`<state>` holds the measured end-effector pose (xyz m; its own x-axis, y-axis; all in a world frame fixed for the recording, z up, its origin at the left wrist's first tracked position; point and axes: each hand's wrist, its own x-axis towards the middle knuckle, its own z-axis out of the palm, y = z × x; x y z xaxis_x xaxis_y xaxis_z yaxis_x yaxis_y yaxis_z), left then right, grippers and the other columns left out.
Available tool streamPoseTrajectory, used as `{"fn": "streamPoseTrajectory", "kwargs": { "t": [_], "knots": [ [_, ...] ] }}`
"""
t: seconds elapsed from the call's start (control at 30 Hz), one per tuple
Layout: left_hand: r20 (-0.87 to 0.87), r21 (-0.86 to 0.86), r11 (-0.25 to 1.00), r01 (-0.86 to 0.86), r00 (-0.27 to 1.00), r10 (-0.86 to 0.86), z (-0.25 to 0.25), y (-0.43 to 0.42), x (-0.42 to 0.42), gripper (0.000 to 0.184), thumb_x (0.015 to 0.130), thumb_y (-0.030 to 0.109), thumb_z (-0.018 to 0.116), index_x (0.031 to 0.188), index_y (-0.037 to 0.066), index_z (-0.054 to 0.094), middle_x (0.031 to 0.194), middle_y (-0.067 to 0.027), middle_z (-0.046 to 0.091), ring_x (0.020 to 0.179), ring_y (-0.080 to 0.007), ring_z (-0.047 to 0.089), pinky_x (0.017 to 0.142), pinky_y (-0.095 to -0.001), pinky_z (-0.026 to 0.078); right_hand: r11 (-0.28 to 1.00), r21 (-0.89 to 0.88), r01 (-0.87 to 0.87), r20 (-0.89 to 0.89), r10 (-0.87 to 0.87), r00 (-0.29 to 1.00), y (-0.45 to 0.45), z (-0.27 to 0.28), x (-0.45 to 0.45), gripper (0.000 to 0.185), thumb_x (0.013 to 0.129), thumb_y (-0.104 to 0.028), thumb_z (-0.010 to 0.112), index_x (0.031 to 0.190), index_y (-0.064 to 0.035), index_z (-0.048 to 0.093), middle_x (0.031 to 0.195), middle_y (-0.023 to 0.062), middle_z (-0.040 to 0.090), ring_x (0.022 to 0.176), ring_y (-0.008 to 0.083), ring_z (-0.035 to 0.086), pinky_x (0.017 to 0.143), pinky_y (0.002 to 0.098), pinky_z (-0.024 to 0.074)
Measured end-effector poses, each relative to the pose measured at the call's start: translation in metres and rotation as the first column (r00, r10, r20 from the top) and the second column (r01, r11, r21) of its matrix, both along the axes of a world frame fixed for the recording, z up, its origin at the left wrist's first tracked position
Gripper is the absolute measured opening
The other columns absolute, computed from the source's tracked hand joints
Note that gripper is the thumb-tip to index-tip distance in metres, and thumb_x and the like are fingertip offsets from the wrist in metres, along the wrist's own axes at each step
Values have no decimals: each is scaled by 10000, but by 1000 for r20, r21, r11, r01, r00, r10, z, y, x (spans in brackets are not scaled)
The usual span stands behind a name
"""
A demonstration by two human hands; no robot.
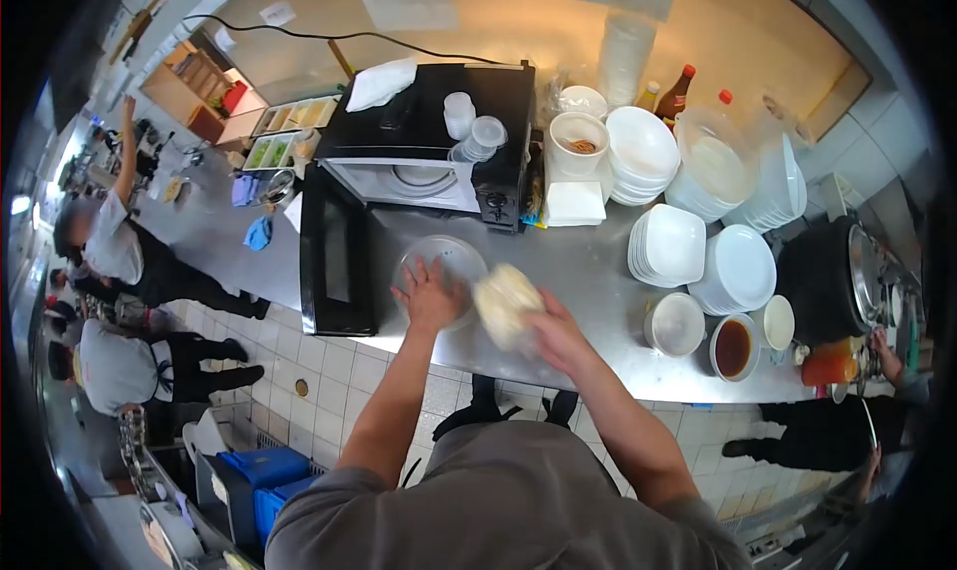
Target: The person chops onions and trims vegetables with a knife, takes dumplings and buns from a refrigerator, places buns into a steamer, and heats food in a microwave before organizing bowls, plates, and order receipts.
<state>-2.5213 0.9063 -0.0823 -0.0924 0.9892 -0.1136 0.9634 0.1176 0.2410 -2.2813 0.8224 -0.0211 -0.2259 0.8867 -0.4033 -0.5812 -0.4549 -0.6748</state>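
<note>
My left hand (pixel 431 296) rests with spread fingers on a clear round plastic dish or lid (pixel 461 256) on the steel counter. In my right hand (pixel 560 333) is a pale yellow bundle (pixel 506 301), apparently in clear plastic wrap; motion blurs its lower side, and I cannot make out what it contains. The bundle is held just to the right of the clear dish. Behind both hands stands a black microwave (pixel 513 102), its door (pixel 339 256) swung out to the left of the dish.
Stacked white bowls (pixel 666 246) and plates (pixel 738 261) line the counter's right side, near a bowl of brown sauce (pixel 734 348) and a black cooker (pixel 822 271). White napkins (pixel 575 203) lie beside the microwave. Co-workers (pixel 115 356) stand at left; another person (pixel 837 430) is at right.
</note>
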Motion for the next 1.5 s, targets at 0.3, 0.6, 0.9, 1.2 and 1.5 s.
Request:
{"fn": "streamPoseTrajectory", "kwargs": {
  "t": [0.3,0.6,0.9,1.2,1.5],
  "knots": [
    [442,83,937,338,830,-339,56,-132,-71,483,865,309,735,1273,71,638,1409,-249,524,1289,-399,528,1078,-456,435,992,32,123,81,-125,989,273,-11,-192,615,870,-368,723,1352,-76,476,1185,149,630,985,324,666,748,448,574],
    [628,-88,991,-100,766,133,25,-124,-264,551,866,12,594,1399,-2,452,1201,-179,642,956,-246,659,831,-363,551,641,190,-743,910,-400,-113,54,-65,-126,577,879,-517,646,1324,-151,612,1457,109,487,1447,329,334,1174,657,143],
    [640,-52,796,603,632,-437,69,28,-96,476,865,48,633,1330,17,539,1268,-167,616,1082,-259,646,888,-358,537,830,8,-557,937,-200,-285,-132,-51,-23,608,871,-472,682,1379,-159,566,1477,113,457,1473,330,295,1151,691,193],
    [484,215,833,509,686,-544,21,145,-17,694,824,-10,651,1449,22,352,1459,-203,408,1256,-353,488,1042,-409,450,880,106,-464,804,-351,-481,-182,-68,-12,739,769,-305,778,1438,-198,483,1488,85,457,1450,317,339,1088,708,307],
    [808,-212,907,364,588,-47,-19,-32,-19,675,861,112,713,1445,14,389,1383,-152,494,1140,-277,582,929,-364,505,583,-42,812,101,-806,584,-129,58,86,465,978,-345,614,1348,-113,457,1368,84,533,1285,236,496,905,569,470]
  ]
}}
